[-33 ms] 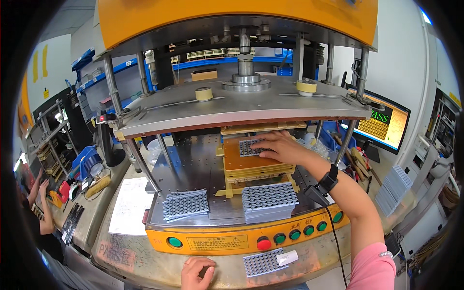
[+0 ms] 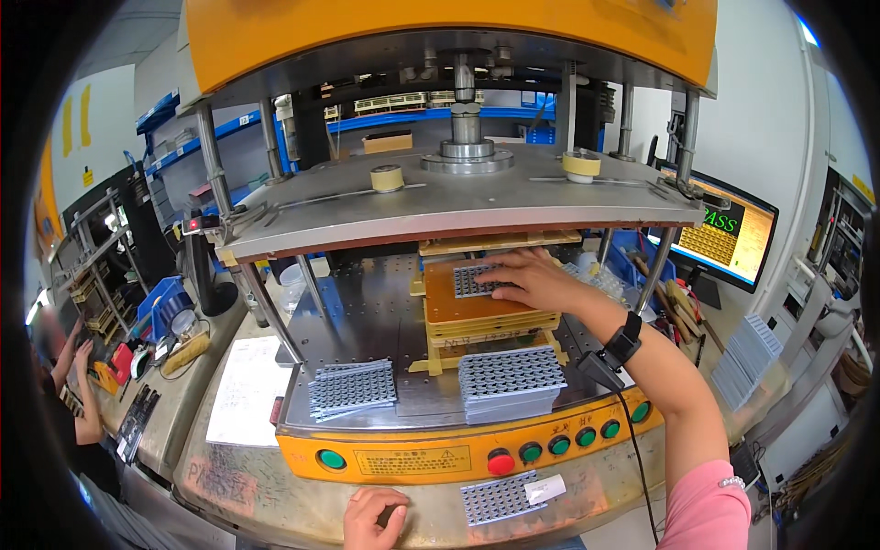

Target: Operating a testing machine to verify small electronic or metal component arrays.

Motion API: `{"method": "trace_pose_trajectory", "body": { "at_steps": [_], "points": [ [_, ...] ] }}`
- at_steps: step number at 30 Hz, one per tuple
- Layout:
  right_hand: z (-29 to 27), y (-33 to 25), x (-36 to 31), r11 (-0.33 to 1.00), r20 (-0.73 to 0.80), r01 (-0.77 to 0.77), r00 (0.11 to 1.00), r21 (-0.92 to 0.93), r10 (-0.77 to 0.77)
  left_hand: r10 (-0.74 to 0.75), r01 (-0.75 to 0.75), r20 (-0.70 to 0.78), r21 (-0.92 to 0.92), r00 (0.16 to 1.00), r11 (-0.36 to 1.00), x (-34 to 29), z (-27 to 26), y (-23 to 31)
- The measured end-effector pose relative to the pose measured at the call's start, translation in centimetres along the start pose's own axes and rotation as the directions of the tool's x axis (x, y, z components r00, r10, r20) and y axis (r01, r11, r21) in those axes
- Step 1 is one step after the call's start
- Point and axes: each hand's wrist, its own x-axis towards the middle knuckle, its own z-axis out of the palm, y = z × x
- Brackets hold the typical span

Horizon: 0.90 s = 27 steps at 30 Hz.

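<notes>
My right hand (image 2: 527, 280) reaches under the raised press plate. Its fingers are stretched and spread over the right part of a small grey-blue circuit-board panel (image 2: 467, 280), which lies on the orange-brown top of a layered fixture (image 2: 495, 335). The fingers partly cover that panel. At the table's front edge rests my left hand (image 2: 374, 518), its fingers curled in and nothing visible in them. On the press bed stand a tall stack of panels (image 2: 511, 385) in front of the fixture and a lower, uneven stack (image 2: 353, 387) to the left.
Overhead hangs the metal press plate (image 2: 458, 206), between steel posts. The front strip carries a red button (image 2: 500, 462) and several green ones. A panel with a white label (image 2: 500, 501) lies before it. A cable (image 2: 639, 458) hangs from my right wrist. Another person's hand (image 2: 82, 356) shows far left.
</notes>
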Motion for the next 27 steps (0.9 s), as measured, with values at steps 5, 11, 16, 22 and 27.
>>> {"method": "trace_pose_trajectory", "body": {
  "at_steps": [5,11,16,22,27],
  "points": [
    [0.2,0.1,0.3,1.0,0.017,0.012,1.0,-0.002,-0.012,0.005,-0.005,-0.002,0.019,1.0,1.0,-0.1,0.0,0.2],
    [-1.0,0.1,1.5,0.999,0.162,-0.026,0.987,0.04,0.02,-0.021,0.021,0.027,-0.012,0.999,1.0,-0.2,0.0,-0.5],
    [-2.8,-1.4,-0.1,0.99,0.117,-0.077,0.991,0.122,0.062,-0.217,0.22,0.043,-0.106,0.975,0.97,-0.8,0.2,-1.7],
    [-5.6,-16.4,-10.5,0.953,0.056,0.279,0.956,0.118,-0.287,0.015,0.176,-0.393,0.446,0.919,0.877,-1.7,0.1,-1.6],
    [-7.1,-21.8,-14.3,0.708,-0.146,0.564,0.815,0.424,-0.561,-0.022,0.118,-0.198,0.485,0.98,0.867,-0.7,-1.1,-0.5]
  ]
}}
